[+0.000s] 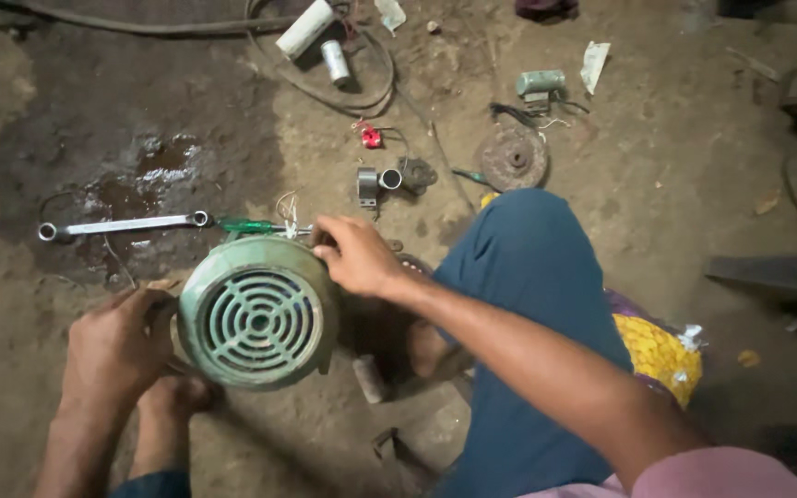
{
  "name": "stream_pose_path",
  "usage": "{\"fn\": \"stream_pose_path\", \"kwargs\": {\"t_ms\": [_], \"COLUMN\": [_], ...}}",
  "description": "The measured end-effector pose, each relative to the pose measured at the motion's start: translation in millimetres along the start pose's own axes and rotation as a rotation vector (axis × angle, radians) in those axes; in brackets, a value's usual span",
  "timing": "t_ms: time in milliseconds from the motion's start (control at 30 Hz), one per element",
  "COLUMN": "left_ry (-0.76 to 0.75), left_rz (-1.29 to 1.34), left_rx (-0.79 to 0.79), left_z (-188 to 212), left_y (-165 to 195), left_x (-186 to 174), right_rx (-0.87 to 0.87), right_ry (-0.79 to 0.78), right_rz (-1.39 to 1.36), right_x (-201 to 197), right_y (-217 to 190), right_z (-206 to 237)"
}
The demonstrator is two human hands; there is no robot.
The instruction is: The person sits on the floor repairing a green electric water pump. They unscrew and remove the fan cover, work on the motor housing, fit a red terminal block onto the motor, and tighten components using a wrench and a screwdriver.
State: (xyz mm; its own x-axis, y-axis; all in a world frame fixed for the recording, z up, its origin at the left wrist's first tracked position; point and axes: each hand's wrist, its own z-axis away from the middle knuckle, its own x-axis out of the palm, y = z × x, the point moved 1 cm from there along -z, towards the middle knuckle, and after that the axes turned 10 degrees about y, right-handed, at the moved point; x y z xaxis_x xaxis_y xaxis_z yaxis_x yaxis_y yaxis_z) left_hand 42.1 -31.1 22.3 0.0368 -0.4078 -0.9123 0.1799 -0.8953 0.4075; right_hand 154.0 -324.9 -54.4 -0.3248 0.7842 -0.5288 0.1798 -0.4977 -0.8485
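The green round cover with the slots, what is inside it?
Through the slots of the green cover only darkness shows. What sits inside is hidden. The left hand and right hand grip its two sides, with a bare foot on the dirt floor below it.

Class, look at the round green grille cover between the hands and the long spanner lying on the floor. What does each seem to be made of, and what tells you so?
Round green grille cover: probably painted cast or pressed metal; its dull green coat looks worn and dusty, and the slots are rigid and even. Long silver double-ring spanner: bright steel, likely plated, judging by its shiny grey reflection against the dirt floor.
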Motion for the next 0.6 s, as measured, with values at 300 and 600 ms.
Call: {"fn": "stream_pose_path", "kwargs": {"t_ms": [300,600], "left_ry": [0.014,-0.099], "left_rz": [0.031,-0.11], "left_rx": [0.071,0.095], "left_z": [-4,-10], "left_y": [6,3], "left_x": [-5,-2], "right_rx": [0.052,0.002], "right_ry": [-0.068,-0.01], "right_rz": [-0.025,-0.011], "right_x": [-7,-2], "right_y": [-14,-9], "right_z": [-2,-2]}}
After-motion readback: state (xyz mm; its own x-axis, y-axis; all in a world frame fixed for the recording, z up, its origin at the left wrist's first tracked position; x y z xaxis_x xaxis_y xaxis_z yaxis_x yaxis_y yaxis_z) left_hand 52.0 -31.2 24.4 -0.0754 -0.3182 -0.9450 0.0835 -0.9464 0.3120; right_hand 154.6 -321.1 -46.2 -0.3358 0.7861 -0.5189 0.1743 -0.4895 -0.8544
